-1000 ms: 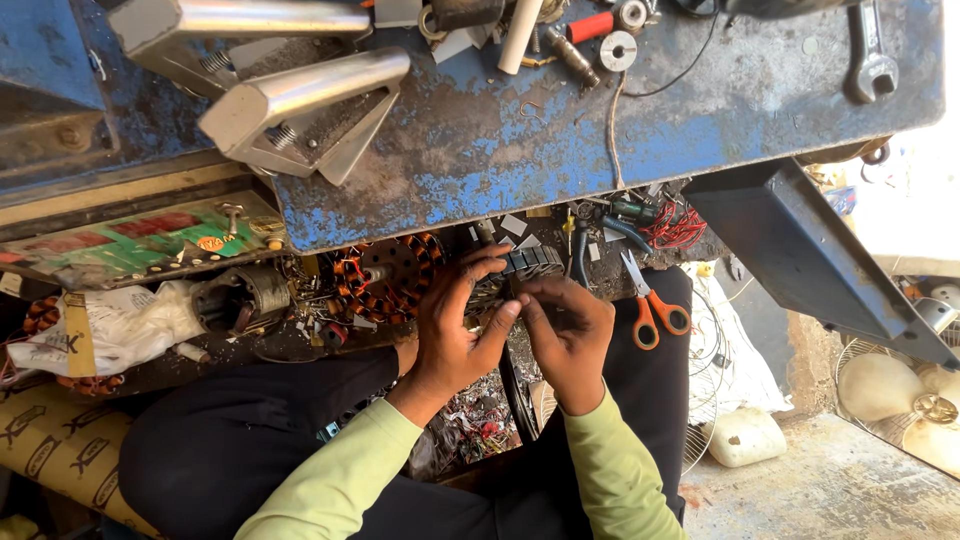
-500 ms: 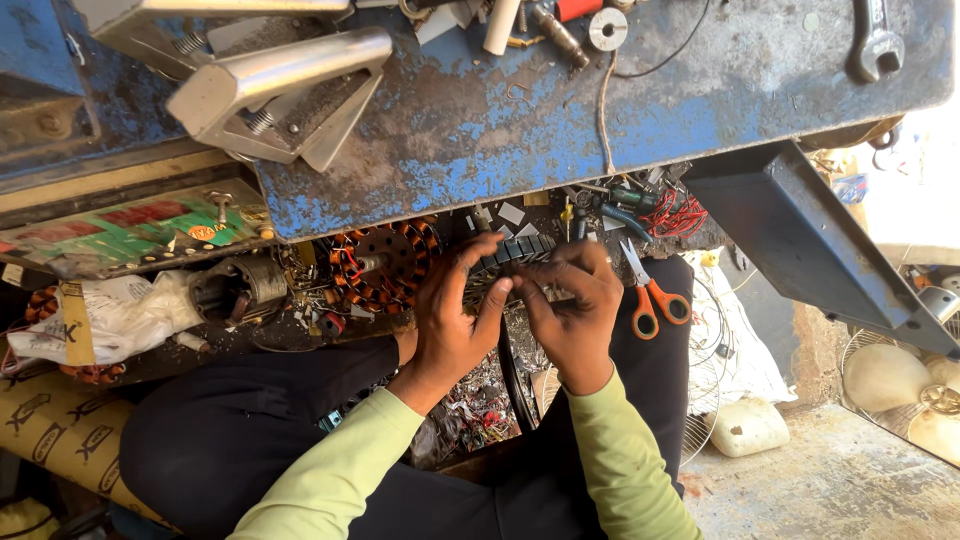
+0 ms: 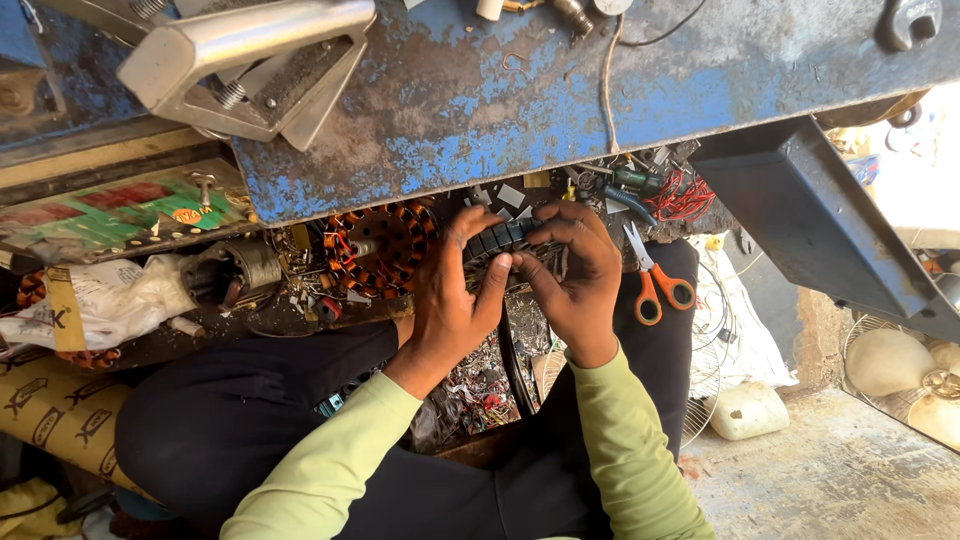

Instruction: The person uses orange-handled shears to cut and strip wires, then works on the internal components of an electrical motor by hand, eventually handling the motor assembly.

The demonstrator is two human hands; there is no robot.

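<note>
**Both hands on the stator, winding work part done**

I have my left hand [image 3: 450, 300] and my right hand [image 3: 580, 285] closed around a dark ring-shaped motor stator [image 3: 505, 238] at the centre of the frame, just under the front edge of the chipped blue worktop [image 3: 560, 110]. Fingers of both hands curl over its slotted rim and my thumbs press in from below — neither hand is open, and neither holds anything else. Whether this stator carries any wire yet I cannot tell; my fingers cover most of it.

Judging by what lies around, some of the job looks finished: just left of my left hand sits a second stator with copper coils [image 3: 380, 248] wound on every pole. The one in my grip seems the piece still to be dealt with.

Orange-handled scissors [image 3: 655, 280] lie just right of my right hand, blades pointing up the frame, with a tangle of red wire [image 3: 685, 195] above them.

As for containers — a crumpled white plastic bag [image 3: 120, 295] lies at the left edge, contents hidden. At lower right a white plastic jug [image 3: 748, 410] lies on the floor; I cannot see inside it.
</note>
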